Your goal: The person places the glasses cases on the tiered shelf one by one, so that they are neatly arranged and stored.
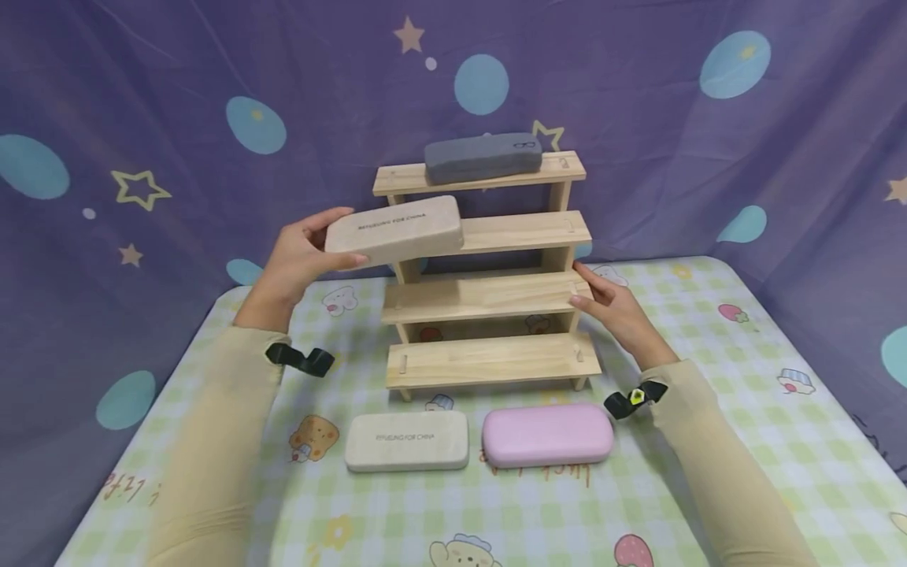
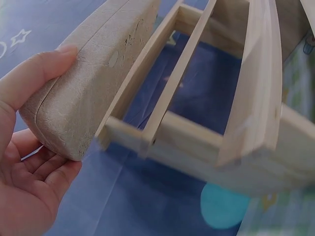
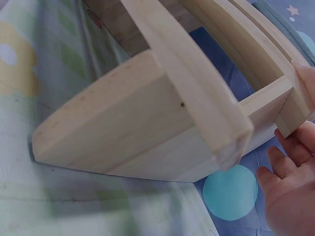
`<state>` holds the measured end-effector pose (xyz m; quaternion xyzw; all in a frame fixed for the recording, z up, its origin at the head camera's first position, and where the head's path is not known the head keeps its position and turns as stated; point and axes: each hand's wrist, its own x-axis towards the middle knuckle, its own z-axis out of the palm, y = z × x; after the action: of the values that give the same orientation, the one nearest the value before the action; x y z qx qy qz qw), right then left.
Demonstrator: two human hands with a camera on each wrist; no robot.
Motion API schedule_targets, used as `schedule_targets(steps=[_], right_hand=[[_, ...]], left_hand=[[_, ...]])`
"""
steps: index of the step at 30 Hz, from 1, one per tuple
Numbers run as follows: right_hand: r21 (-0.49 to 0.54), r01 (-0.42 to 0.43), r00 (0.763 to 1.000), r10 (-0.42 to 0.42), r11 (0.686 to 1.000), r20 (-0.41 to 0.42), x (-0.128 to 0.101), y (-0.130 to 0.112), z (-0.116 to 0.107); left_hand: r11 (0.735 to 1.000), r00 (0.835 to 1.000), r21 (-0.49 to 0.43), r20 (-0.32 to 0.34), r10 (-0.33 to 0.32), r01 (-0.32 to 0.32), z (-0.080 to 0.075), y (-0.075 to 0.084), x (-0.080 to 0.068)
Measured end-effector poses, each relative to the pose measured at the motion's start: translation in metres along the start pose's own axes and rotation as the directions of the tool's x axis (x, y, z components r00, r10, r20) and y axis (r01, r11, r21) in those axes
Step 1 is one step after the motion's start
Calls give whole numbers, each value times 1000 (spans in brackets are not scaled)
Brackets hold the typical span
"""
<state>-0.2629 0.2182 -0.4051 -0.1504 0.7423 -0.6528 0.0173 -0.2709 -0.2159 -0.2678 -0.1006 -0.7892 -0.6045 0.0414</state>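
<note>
In the head view my left hand grips the left end of a beige glasses case, thumb at the front and fingers behind. The case is tilted, its right end higher, and overlaps the second tier from the top of a wooden step shelf. Seen from the left wrist, the case is beside the shelf's end. My right hand pinches the right end of a lower tier, thumb on top; the right wrist view shows fingers at the board's edge. A grey-blue glasses case lies on the top tier.
On the checkered tablecloth before the shelf lie a cream glasses case and, to its right, a pink glasses case. A purple patterned curtain hangs right behind the shelf.
</note>
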Motion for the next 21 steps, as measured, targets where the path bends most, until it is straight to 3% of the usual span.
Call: schedule_targets(steps=[12, 21], right_hand=[[9, -6, 1000, 6, 1000, 5, 0, -1, 0], [-28, -27, 1000, 27, 999, -15, -1, -1, 0]], left_hand=[[1000, 995, -2, 101, 11, -11, 50, 0, 24], [1000, 989, 17, 148, -27, 25, 80, 1, 42]])
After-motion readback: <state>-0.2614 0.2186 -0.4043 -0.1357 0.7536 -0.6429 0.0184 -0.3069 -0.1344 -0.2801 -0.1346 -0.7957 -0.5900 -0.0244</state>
